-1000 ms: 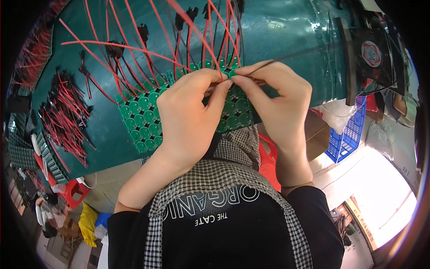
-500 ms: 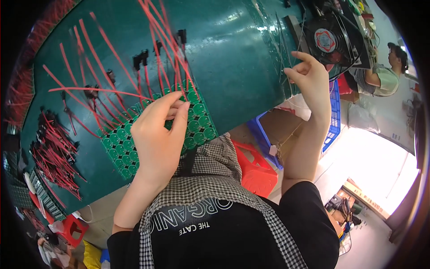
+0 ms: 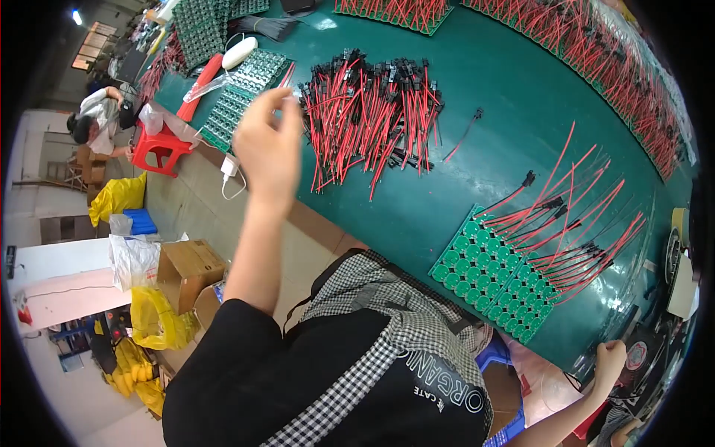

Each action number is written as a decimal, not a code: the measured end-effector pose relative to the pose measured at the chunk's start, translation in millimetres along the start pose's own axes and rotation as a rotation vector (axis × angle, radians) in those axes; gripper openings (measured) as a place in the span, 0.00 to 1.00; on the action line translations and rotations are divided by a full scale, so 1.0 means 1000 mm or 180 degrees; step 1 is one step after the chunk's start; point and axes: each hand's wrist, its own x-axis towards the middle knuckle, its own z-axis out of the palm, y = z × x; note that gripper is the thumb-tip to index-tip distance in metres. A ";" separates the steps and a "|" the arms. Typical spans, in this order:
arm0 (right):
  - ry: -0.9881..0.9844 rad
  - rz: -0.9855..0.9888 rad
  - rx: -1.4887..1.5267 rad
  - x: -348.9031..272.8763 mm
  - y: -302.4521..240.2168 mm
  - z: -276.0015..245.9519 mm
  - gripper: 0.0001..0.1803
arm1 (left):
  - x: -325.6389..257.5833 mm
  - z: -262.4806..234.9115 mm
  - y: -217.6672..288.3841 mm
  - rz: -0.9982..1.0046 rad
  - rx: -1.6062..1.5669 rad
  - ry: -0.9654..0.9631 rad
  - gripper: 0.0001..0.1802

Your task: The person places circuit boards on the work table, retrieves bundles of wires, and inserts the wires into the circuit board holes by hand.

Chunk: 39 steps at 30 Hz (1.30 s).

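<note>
My left hand (image 3: 269,149) is raised at the left edge of a large pile of red and black wire leads with black connectors (image 3: 372,112). Its thumb and forefinger close in a pinch; what they hold, if anything, I cannot make out. At the lower right, my right hand (image 3: 609,363) is closed too, thumb against fingers, beside a black fan (image 3: 639,356); its contents are too small to tell. Between the hands lies a green circuit board panel of round pieces (image 3: 484,276), red wires standing up from its far side. A single lead (image 3: 465,136) lies apart from the pile.
Wired panels (image 3: 581,59) line the table's far edge. Bare panels (image 3: 242,97), a red bundle (image 3: 199,88) and a white oval device (image 3: 240,54) lie at left. Off the table are a red stool (image 3: 160,150), a cardboard box (image 3: 190,272) and another person (image 3: 97,119).
The view has swung left. My left hand has left the circuit board panel and moved over to the wire pile. My right hand stays near the fan, fingers still curled.
</note>
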 end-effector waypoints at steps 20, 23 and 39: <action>-0.0981 0.0155 0.2895 -0.019 0.008 -0.009 0.06 | 0.101 0.026 -0.139 0.0414 0.2825 -0.2211 0.17; -0.1291 -0.0068 0.3262 -0.021 0.003 -0.009 0.10 | 0.112 0.026 -0.168 0.0723 0.2626 -0.2245 0.14; -0.1075 0.0095 0.3574 -0.031 -0.012 -0.009 0.09 | 0.144 0.025 -0.230 0.1400 0.2148 -0.2053 0.10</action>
